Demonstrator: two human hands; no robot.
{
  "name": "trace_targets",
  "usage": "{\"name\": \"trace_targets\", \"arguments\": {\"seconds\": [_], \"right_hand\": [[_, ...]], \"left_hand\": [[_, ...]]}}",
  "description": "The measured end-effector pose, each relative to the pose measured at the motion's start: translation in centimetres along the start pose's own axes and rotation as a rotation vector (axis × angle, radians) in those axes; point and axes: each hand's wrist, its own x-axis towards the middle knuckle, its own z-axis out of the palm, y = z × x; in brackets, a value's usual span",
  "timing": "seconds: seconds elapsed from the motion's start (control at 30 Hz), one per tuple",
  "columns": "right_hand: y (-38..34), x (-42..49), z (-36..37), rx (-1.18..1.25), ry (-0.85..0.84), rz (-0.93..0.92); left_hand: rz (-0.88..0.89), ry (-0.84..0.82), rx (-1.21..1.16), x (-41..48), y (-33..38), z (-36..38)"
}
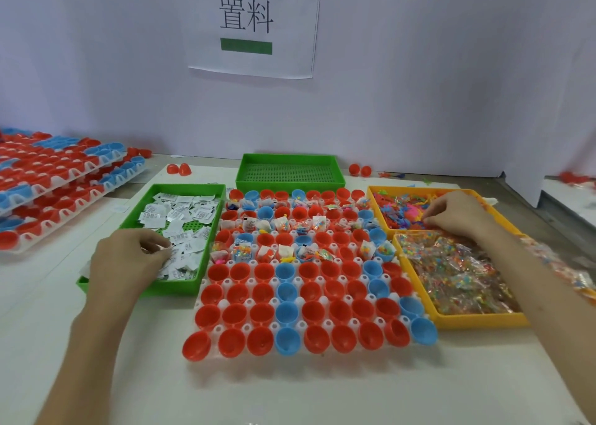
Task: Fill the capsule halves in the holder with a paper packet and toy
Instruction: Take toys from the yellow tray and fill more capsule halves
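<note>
White paper packet: pinched between the thumb and curled fingertips of the left hand, at the heap kept in the green tray just left of the holder. Toys: reached into by the bent fingers of the right hand, inside the yellow tray; whether one is gripped cannot be told. Capsule halves: several far rows seen stocked, the near rows bare. Step judged: supplies being picked. Next required: packet and toy to be carried to an unfilled half and dropped in.
</note>
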Motion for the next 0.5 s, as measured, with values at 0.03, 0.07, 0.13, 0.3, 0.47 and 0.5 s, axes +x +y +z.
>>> {"name": "trace_targets", "arguments": {"seconds": [0.03, 0.07, 0.13, 0.3, 0.47, 0.5], "right_hand": [[0.0, -0.1, 0.0, -0.003, -0.004, 0.003], [0.1, -0.3, 0.1, 0.001, 0.000, 0.007], [0.2, -0.5, 0.0, 0.021, 0.046, 0.004], [-0.3, -0.8, -0.8, 0.164, 0.159, -0.041], [-0.5, -1.1, -1.4, 0.255, 0.194, -0.088], [-0.6, -1.0, -1.3, 0.268, 0.196, -0.094]], "left_hand": [[0.007, 0.015, -0.011, -0.2, 0.0, 0.1], [0.010, 0.034, -0.027, -0.5, -0.1, 0.2], [-0.005, 0.081, -0.056, -0.7, -0.1, 0.4], [0.028, 0.262, -0.228, -0.4, -0.1, 0.6], [0.070, 0.478, -0.403, 0.2, -0.5, 0.3], [0.084, 0.500, -0.426, 0.2, -0.4, 0.2]]}}
